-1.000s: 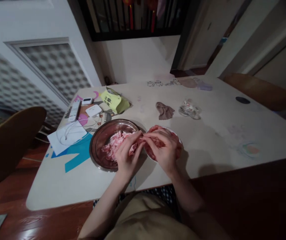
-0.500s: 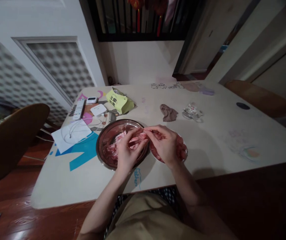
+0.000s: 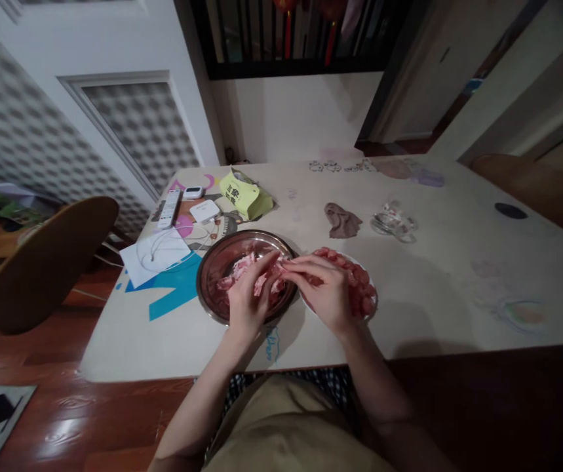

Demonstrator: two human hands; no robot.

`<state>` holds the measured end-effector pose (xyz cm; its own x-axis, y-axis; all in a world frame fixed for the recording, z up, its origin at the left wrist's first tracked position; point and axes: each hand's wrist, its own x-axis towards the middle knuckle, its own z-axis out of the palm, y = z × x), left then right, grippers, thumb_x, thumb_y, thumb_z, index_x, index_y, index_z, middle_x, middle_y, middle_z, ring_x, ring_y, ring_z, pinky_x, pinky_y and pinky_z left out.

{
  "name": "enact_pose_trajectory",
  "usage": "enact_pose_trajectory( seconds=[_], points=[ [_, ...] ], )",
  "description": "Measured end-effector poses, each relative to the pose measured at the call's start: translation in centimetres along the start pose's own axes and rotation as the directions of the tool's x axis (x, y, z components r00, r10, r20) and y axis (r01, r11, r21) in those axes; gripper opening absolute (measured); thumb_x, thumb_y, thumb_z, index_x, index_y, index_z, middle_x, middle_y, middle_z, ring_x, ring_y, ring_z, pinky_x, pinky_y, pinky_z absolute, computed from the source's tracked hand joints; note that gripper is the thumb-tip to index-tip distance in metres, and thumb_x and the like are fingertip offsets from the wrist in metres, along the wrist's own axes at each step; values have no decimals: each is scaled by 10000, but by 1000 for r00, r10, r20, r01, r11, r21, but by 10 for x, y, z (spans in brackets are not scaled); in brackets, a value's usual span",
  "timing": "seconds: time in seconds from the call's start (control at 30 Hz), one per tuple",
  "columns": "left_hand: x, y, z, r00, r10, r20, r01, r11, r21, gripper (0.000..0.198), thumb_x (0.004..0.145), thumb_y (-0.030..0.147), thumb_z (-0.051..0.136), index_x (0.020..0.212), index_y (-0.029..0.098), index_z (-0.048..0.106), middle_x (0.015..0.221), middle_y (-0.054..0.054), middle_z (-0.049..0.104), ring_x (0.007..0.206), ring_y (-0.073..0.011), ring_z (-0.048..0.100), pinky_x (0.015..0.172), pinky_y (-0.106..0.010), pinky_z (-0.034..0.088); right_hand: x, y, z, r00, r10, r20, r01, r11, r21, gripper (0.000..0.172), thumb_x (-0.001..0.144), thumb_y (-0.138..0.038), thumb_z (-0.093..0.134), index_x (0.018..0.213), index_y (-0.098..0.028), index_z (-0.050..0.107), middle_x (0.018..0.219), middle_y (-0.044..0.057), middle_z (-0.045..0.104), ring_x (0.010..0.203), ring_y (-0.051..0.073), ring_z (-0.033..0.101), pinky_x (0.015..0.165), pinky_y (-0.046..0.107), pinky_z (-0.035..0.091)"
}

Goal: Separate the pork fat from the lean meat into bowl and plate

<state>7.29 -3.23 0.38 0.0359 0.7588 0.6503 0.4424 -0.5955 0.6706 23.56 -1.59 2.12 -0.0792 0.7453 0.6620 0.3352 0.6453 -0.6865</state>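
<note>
Over the gap between a steel basin and a white plate, my hands meet, fingertips pinched together on a small piece of pink meat (image 3: 280, 265). My left hand (image 3: 246, 303) is above the right side of the basin (image 3: 202, 288), which holds pink and whitish pieces of raw meat (image 3: 242, 265). My right hand (image 3: 329, 295) is over the plate (image 3: 374, 314), heaped with redder, rounded meat pieces (image 3: 362, 288) and partly covered by that hand. Fingers hide most of the held piece.
Behind the basin lies a yellow-green packet (image 3: 246, 195). A remote control (image 3: 169, 208), a white box (image 3: 204, 210) and a cable on paper (image 3: 158, 259) are at left. A brown cloth (image 3: 341, 221) and a clear glass object (image 3: 393, 223) lie beyond the plate.
The view has shifted slightly, moving the table's things a little right in the picture. My hands stay together at the piece of meat, with the left fingers drawn closer together.
</note>
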Motion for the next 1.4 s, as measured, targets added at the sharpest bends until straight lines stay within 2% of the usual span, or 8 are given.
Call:
enact_pose_trajectory(
  seconds=[0.23, 0.43, 0.5, 0.63, 0.87, 1.1, 1.2, 1.4],
  points=[
    [-3, -4, -9, 993, -115, -10, 114, 991, -67, 395, 971, 208, 634, 1363, 216, 591, 1345, -103, 693, 1221, -203, 694, 1025, -321, 603, 4, -5, 18, 996, 88, 21, -88, 996, 16, 111, 914, -192, 708, 939, -252, 798, 916, 36, 789, 874, 170, 740, 827, 310, 605],
    [-10, -16, -11, 968, -227, -106, 215, 970, -110, 303, 911, 246, 728, 1209, 201, 693, 1159, -74, 771, 1010, -185, 765, 905, -300, 651, 7, -6, 33, 997, 72, 7, -72, 997, 2, 122, 907, -149, 698, 907, -227, 792, 899, 42, 786, 857, 166, 738, 807, 293, 600],
    [-9, -18, -12, 968, -225, -109, 215, 972, -96, 271, 920, 230, 715, 1190, 208, 710, 1141, -69, 780, 1008, -192, 768, 931, -319, 643, 8, -6, 32, 998, 56, 0, -56, 998, -10, 121, 905, -151, 702, 902, -233, 792, 889, 35, 787, 843, 161, 739, 796, 286, 600],
    [0, -12, -9, 990, -141, -21, 139, 988, -62, 270, 925, 182, 700, 1193, 212, 717, 1151, -61, 785, 1032, -194, 768, 962, -308, 625, 8, -7, 16, 999, 33, -29, -34, 998, -49, 161, 912, -137, 692, 930, -258, 797, 908, 17, 797, 848, 151, 748, 812, 276, 604],
    [6, 10, 35, 990, 41, 138, -19, 988, -154, 314, 945, 123, 657, 1244, 214, 686, 1190, -56, 774, 1091, -163, 749, 982, -253, 602, -16, 6, -41, 989, 3, -146, -38, 970, -239, 216, 914, -114, 682, 969, -285, 801, 933, 4, 809, 908, 164, 759, 897, 316, 605],
    [3, 18, 79, 937, 272, 219, -233, 954, -188, 462, 987, 51, 532, 1421, 203, 564, 1369, -93, 686, 1317, -184, 632, 1143, -347, 519, -43, 13, -79, 965, -47, -257, -49, 933, -356, 262, 875, -108, 731, 1047, -297, 790, 983, 34, 791, 931, 186, 727, 848, 365, 619],
    [0, 19, 90, 927, 284, 246, -242, 952, -188, 474, 994, 58, 513, 1442, 207, 550, 1396, -96, 669, 1327, -192, 625, 1146, -357, 519, -48, 16, -87, 958, -40, -285, -66, 933, -354, 254, 873, -98, 729, 1026, -292, 787, 1025, 42, 784, 982, 196, 710, 863, 382, 615],
    [-9, 16, 106, 936, 230, 266, -206, 972, -112, 440, 986, 54, 519, 1377, 232, 615, 1317, -68, 721, 1238, -185, 689, 1066, -310, 572, -58, 33, -94, 934, -23, -357, -129, 909, -397, 277, 911, -92, 673, 1010, -327, 781, 944, -3, 796, 945, 200, 693, 859, 398, 599]
  ],
)
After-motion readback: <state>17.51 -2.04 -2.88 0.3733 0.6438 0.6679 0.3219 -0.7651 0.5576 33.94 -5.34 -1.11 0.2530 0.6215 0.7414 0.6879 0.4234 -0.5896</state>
